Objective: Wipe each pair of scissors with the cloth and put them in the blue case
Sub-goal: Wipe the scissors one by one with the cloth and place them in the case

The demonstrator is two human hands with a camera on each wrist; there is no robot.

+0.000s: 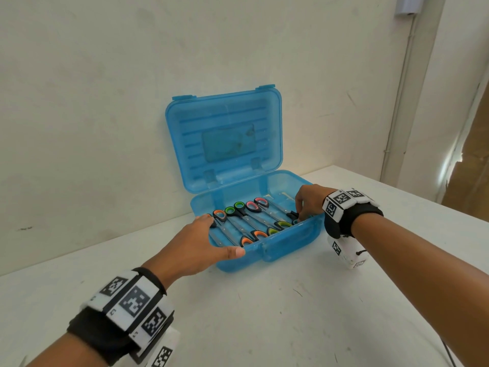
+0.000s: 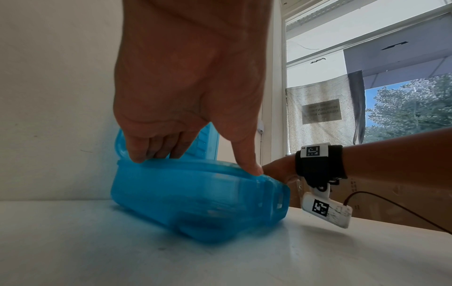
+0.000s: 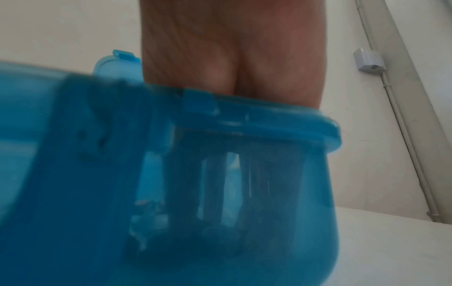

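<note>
The blue case (image 1: 285,242) stands open on the white table, its lid (image 1: 225,133) leaning back against the wall. Several scissors (image 1: 246,221) with orange, green and pink handles lie side by side inside. My left hand (image 1: 214,238) rests on the case's front left corner, thumb along the front rim, fingertips on the left rim (image 2: 171,161). My right hand (image 1: 299,210) reaches into the right end and pinches the black handle of a pair of scissors (image 1: 292,215). The right wrist view shows only the palm (image 3: 232,67) above the blurred case wall (image 3: 73,174). No cloth is in view.
The wall (image 1: 92,115) stands close behind the case. The white table (image 1: 264,313) stretches toward me, and its far right edge (image 1: 423,192) runs diagonally. A thin dark cable (image 1: 449,353) lies at the bottom right.
</note>
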